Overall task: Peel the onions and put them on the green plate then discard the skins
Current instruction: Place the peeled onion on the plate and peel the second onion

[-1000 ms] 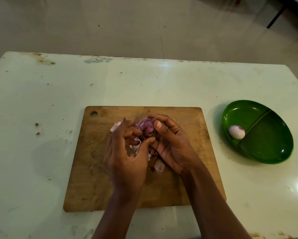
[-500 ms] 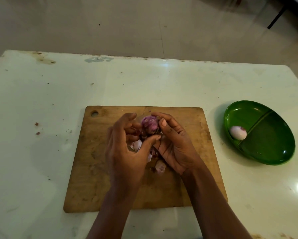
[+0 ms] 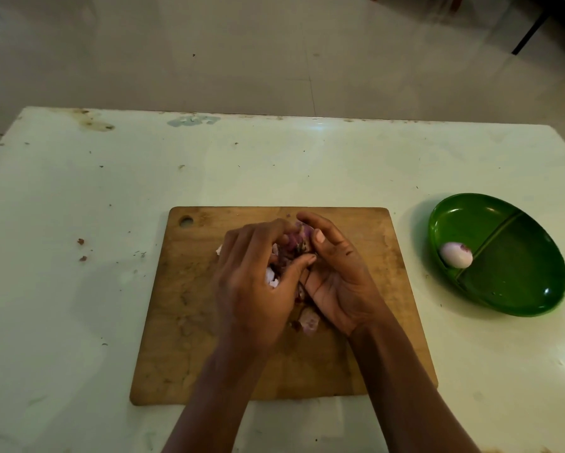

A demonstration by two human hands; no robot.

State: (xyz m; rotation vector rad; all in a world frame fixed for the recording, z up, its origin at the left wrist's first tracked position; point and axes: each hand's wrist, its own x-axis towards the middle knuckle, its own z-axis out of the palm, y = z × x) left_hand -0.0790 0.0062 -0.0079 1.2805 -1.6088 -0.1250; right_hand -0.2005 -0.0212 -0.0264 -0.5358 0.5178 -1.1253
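Over the wooden cutting board (image 3: 356, 354), both hands hold a small purple onion (image 3: 295, 243) between them. My left hand (image 3: 255, 289) curls its fingers over the onion's left side, thumb against it. My right hand (image 3: 336, 279) cups it from the right, thumb on top. Most of the onion is hidden by fingers. Pale skin pieces (image 3: 308, 318) lie on the board under the hands. A peeled whitish onion (image 3: 456, 255) sits in the left compartment of the green divided plate (image 3: 519, 289) at the right.
The board lies on a pale green table (image 3: 78, 305) with stains and small crumbs (image 3: 82, 250) at the left. Beyond the table's far edge is a tiled floor, with a dark furniture leg (image 3: 533, 27) at the top right.
My left hand's fingers have closed further over the onion, hiding more of it. Both hands stay over the board's middle. The plate and peeled onion have not moved.
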